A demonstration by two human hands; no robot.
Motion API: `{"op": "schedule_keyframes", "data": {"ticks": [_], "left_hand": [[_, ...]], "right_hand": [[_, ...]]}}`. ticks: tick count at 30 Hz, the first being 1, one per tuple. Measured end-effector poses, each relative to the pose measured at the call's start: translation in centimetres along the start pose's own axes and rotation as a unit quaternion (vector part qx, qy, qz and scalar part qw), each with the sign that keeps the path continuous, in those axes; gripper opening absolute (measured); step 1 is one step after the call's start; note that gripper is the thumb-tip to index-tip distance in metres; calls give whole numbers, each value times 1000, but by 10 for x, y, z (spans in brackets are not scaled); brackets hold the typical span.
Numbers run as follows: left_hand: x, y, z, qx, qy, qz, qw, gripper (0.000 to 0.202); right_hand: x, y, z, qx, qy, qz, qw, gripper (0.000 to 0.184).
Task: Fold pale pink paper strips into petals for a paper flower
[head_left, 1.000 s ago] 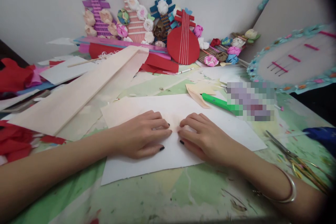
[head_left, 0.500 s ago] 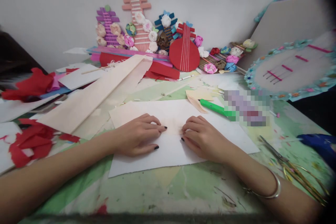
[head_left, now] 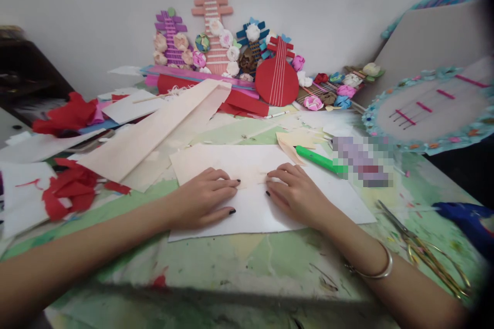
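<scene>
1. The left hand (head_left: 208, 199) rests on a white sheet (head_left: 247, 221), fingers loosely bent, thumb spread apart.
2. The right hand (head_left: 295, 193) curls its fingers at a faint cream piece (head_left: 251, 179); whether they pinch it, I cannot tell.
3. That piece lies between both hands, over the sheet.
4. Beyond the right hand lies a green tool (head_left: 318, 158); gold-handled scissors (head_left: 412, 239) lie farther right on the desk (head_left: 258, 272).

Left forearm (head_left: 104, 244) and right forearm (head_left: 358, 252) angle inward from either side, left hand (head_left: 206, 198) and right hand (head_left: 297, 193) palms down, apart, fingers bent toward each other, left thumb (head_left: 219, 216) spread clear of its fingers.
</scene>
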State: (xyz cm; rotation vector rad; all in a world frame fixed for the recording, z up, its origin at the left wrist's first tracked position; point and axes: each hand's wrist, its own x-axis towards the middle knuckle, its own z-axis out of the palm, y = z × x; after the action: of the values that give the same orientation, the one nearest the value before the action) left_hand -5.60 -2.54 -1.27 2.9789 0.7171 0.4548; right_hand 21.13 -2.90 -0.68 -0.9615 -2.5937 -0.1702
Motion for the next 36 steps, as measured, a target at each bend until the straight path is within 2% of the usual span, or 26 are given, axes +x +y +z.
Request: {"op": "schedule_keyframes", "data": {"ticks": [3, 7, 10, 13, 15, 18, 20, 23, 26, 31, 34, 36], "left_hand": [[2, 31, 5, 71, -1, -104, 992, 44], [13, 66, 17, 125, -40, -150, 980, 72], [23, 81, 21, 115, -35, -161, 980, 80], [31, 84, 16, 35, 2, -110, 993, 65], [34, 77, 11, -20, 36, -77, 996, 42], [34, 50, 8, 5, 101, -59, 993, 19], [32, 24, 9, 14, 113, -34, 993, 24], [28, -13, 10, 2, 103, -30, 994, 35], [26, -34, 11, -24, 86, -33, 995, 34], [26, -34, 15, -45, 91, -11, 995, 24], [26, -28, 18, -23, 101, -31, 994, 20], [26, -24, 19, -21, 105, -44, 993, 20]], "right_hand": [[0, 3, 5, -15, 14, 26, 999, 19], [0, 1, 11, 61, 50, 19, 997, 25], [2, -3, 12, 129, 41, -1, 991, 31], [3, -2, 12, 156, 31, -12, 987, 27], [3, 2, 11, 167, 35, -6, 985, 23], [2, 9, 10, 185, 20, 28, 982, 21], [1, 12, 8, 200, 4, 52, 978, 21], [1, 15, 9, 218, -6, 77, 973, 24], [2, 18, 13, 224, 1, 93, 970, 27], [1, 15, 18, 210, 59, 119, 969, 25], [0, 9, 16, 202, 116, 103, 967, 19], [-1, 4, 14, 197, 124, 84, 969, 15]]}}
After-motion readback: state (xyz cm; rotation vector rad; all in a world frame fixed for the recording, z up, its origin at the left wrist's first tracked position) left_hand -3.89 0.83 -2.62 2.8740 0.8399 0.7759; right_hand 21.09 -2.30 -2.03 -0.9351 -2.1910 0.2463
